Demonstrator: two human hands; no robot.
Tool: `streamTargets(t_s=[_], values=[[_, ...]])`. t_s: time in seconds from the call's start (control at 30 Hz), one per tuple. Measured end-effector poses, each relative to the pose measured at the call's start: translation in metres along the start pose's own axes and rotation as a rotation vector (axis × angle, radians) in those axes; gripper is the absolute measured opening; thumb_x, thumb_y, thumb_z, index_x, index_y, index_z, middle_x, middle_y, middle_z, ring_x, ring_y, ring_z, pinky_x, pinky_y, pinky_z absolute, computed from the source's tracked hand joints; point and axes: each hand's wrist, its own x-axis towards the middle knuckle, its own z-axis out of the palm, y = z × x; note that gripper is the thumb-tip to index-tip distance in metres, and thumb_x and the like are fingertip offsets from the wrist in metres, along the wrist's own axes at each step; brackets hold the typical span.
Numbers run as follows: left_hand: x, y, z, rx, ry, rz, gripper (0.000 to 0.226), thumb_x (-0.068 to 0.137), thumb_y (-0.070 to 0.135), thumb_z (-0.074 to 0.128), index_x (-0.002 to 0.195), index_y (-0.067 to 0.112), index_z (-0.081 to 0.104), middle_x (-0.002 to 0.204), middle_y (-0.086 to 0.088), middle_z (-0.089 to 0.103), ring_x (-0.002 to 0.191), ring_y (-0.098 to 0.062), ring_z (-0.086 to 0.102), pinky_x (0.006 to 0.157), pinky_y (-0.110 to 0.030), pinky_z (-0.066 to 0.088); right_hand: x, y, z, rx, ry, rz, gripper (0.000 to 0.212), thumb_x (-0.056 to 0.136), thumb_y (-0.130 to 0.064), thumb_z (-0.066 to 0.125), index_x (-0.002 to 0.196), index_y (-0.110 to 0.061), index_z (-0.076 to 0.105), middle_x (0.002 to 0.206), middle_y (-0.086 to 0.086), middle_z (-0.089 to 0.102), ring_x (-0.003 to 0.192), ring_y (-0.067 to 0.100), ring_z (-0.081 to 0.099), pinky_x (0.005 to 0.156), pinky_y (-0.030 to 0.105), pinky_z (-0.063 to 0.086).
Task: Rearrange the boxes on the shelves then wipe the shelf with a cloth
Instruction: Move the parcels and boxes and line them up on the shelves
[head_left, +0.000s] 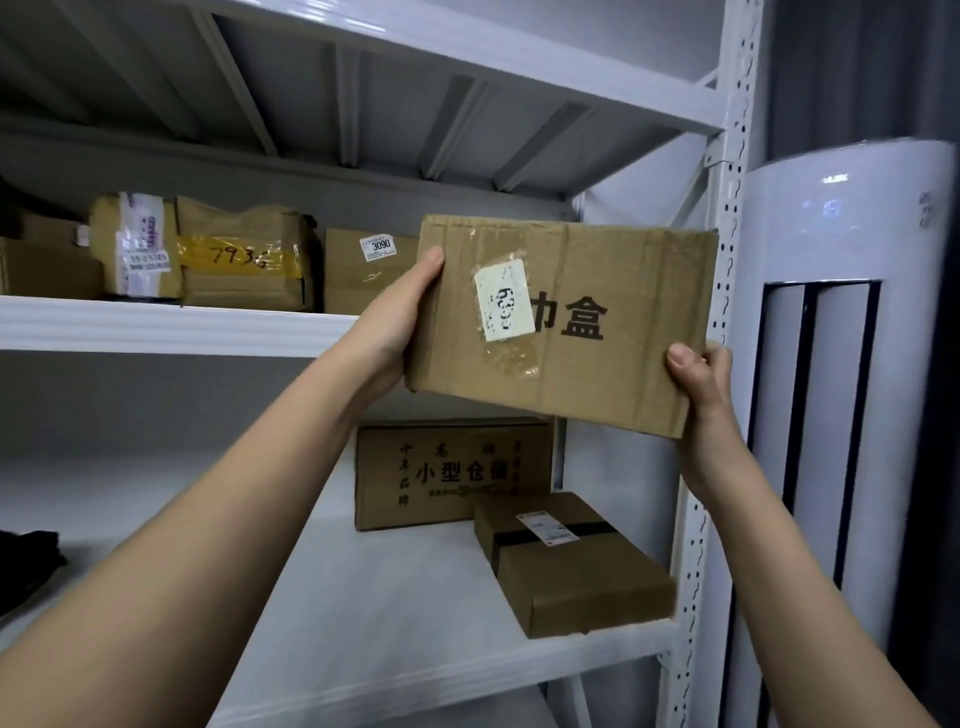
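Note:
I hold a flat brown cardboard box (613, 291) with a white label and black characters in the air, in front of the right end of the upper shelf (156, 325). My left hand (400, 322) grips its left edge, thumb on the front. Around its lower right corner my right hand (701, 379) grips it. The box is slightly tilted, right side lower. Several taped boxes (244, 260) stand on the upper shelf to the left, one (363, 270) with a "3090" sticker. On the lower shelf (363, 597) stand a printed box (447, 473) and a smaller taped box (571, 561).
A white perforated upright post (727, 208) bounds the rack on the right. Beside it stands a tall white air conditioner (852, 364). A dark bundle, perhaps cloth, (26, 561) lies at the lower shelf's left edge. Another shelf (467, 57) spans overhead.

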Motion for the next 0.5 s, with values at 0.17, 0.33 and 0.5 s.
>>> streamTargets(t_s=[0.17,0.33,0.5], values=[[0.027,0.006,0.009,0.139,0.112,0.117,0.035,0.102,0.033,0.033,0.119,0.018,0.059,0.103,0.003,0.066,0.092,-0.01,0.062,0.071,-0.024,0.046,0.012,-0.002,0.014,-0.039,0.095,-0.086,0.06,0.05,-0.063,0.06,0.096,-0.031,0.037,0.104,-0.006,0.045,0.094,0.006,0.052,0.072,0.018,0.043],[0.041,0.009,0.01,0.224,0.108,0.123,0.04,0.099,0.019,0.03,0.138,0.023,0.042,0.12,0.0,0.06,0.084,-0.008,0.057,0.055,-0.023,0.04,0.033,-0.009,0.031,-0.07,0.198,-0.118,0.065,0.048,-0.069,0.059,0.095,-0.028,0.038,0.103,-0.003,0.046,0.086,0.006,0.052,0.075,0.022,0.041],[0.054,0.014,0.0,0.222,0.074,0.2,0.051,0.099,0.01,0.035,0.148,0.023,0.025,0.133,0.004,0.048,0.102,-0.008,0.052,0.076,-0.02,0.045,0.057,-0.032,0.04,-0.058,0.209,-0.144,0.06,0.048,-0.065,0.064,0.089,-0.031,0.036,0.111,0.003,0.052,0.096,0.012,0.055,0.081,0.026,0.042]])
